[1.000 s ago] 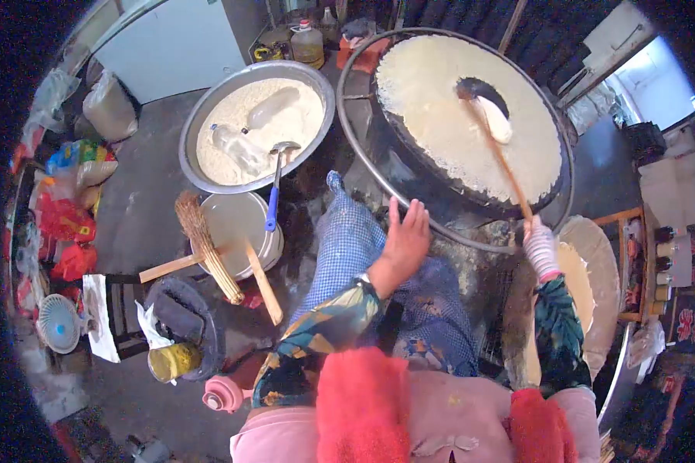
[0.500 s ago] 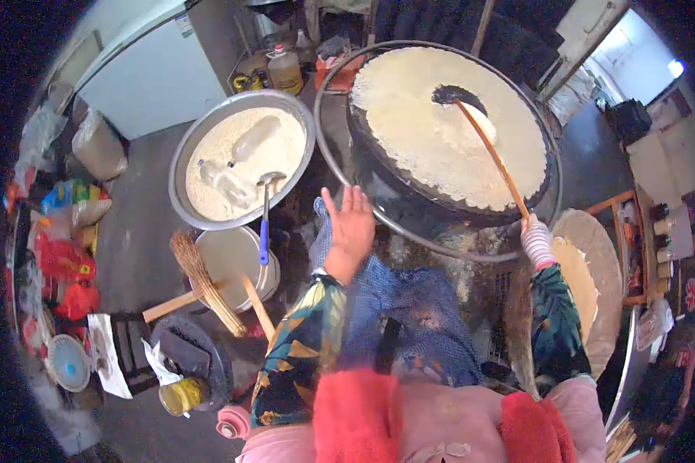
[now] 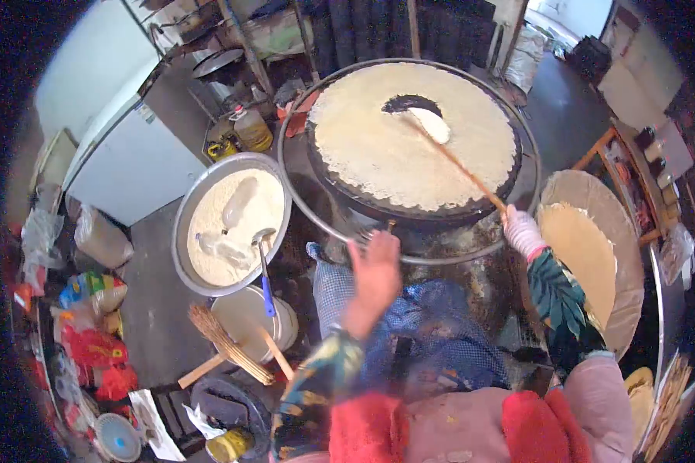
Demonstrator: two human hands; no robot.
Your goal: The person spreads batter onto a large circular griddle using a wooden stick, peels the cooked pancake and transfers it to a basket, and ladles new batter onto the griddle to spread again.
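Note:
My right hand [image 3: 523,234], in a pale striped glove, is closed around the end of a long wooden stick [image 3: 463,170]. The stick reaches across a big round griddle [image 3: 324,166] covered by a thin sheet of pale batter [image 3: 363,154]. Its far end meets a thicker white pool of batter [image 3: 431,126] beside a dark bare crescent [image 3: 411,102]; the tip's shape is hard to make out. My left hand [image 3: 374,278], bare and slightly blurred, is raised with fingers apart over the near side of the metal ring [image 3: 301,202] around the griddle, holding nothing.
To the left stands a metal basin [image 3: 179,231] of pale batter with plastic bottles and a blue-handled ladle [image 3: 266,285]. Below it are a white bucket [image 3: 286,328] and a straw brush [image 3: 228,343]. At right, a round tray [image 3: 627,309] holds flat pale sheets [image 3: 575,255].
The view has turned, shifting the griddle left and bringing more of the right-hand tray in. The stick's far end has swept over the batter beside the bare crescent. My left hand has moved, still open.

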